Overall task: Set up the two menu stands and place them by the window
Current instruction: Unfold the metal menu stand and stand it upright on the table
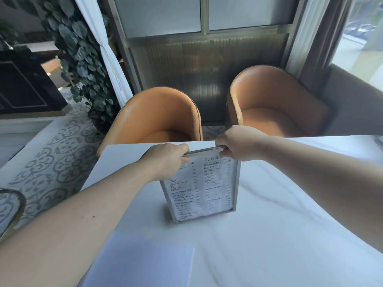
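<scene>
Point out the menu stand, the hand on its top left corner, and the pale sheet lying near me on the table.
menu stand (204, 189): head view, on the printed menu face.
left hand (167, 157): head view, back of the hand.
pale sheet (143, 264): head view, middle of its flat surface.

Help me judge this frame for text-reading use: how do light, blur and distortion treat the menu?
Head view: daylight from the window overexposes the right edge; the wide lens bends the table rim and both forearms; the menu stand shows headings but its small print is smeared; the white sheet nearest the camera is soft, out of focus.
</scene>
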